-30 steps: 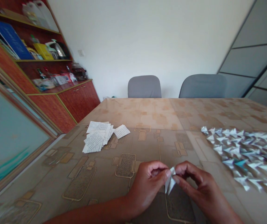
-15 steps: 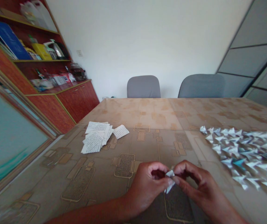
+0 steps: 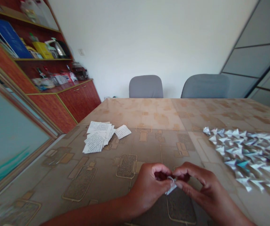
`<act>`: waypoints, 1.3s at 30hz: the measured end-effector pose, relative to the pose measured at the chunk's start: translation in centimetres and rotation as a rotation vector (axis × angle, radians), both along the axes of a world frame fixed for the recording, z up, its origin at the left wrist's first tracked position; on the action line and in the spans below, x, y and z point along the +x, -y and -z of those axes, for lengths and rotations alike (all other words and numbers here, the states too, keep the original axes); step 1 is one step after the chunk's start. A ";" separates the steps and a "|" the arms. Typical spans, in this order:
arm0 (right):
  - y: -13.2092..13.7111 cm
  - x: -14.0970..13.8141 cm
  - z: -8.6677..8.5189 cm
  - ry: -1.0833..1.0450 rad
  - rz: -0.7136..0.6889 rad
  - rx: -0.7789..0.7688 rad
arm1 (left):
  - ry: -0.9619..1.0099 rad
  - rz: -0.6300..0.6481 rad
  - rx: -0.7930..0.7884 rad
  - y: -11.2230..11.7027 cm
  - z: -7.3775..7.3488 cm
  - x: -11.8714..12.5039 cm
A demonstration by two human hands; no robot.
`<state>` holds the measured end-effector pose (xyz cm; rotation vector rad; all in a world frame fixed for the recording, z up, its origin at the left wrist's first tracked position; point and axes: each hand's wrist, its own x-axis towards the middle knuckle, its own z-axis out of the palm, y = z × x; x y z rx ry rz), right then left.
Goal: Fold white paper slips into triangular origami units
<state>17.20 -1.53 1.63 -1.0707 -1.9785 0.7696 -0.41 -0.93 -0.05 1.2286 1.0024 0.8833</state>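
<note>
Paper folded into a small, white, pointed piece (image 3: pixel 172 189) sits between the two hands, over the brown patterned tabletop (image 3: pixel 146 150), well in from its far edge. The left hand (image 3: pixel 146 190) has a narrow grip, thumb and fingertips pinching the piece's left side; the right hand (image 3: pixel 197 188) has an equally narrow grip at its right side. The piece lies directly within both grips, its lower tip jutting out below the thumbs, its upper part largely hidden by the fingers. Toward the tabletop's left edge lies a loose pile of off-white rectangular printed paper slips (image 3: pixel 97 138), with a single printed slip (image 3: pixel 123 132) just beside it. Toward the right edge, small white folded-paper shapes (image 3: pixel 258 166) spread in rows, one teal shape (image 3: pixel 242 164) among them. Beyond the far edge stand a grey, rounded chair back (image 3: pixel 146 87) and, farther right, a wider grey chair back (image 3: pixel 204 86).
</note>
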 end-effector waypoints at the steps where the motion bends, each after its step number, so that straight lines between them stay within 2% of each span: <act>1: 0.0 0.0 0.1 0.013 -0.007 -0.003 | -0.003 0.002 -0.002 0.0 0.0 0.0; 11: 0.2 0.3 0.3 0.067 -0.036 0.018 | 0.014 0.004 -0.021 -0.2 0.4 -0.1; 20: 0.5 -0.3 0.3 0.098 0.108 0.085 | -0.008 0.002 -0.016 0.0 0.7 0.1; 24: 0.2 -0.3 0.4 0.080 0.126 0.042 | -0.003 -0.001 -0.022 -0.1 0.8 0.0; 29: -0.1 -0.1 0.0 0.067 0.043 -0.065 | 0.017 0.007 -0.088 -0.4 0.7 -0.1; 33: 0.2 -0.2 0.0 0.077 0.036 -0.037 | 0.032 0.003 -0.106 -0.3 0.6 0.0; 39: 0.7 -0.6 0.7 0.109 0.101 -0.015 | 0.030 -0.016 -0.032 0.1 0.6 0.4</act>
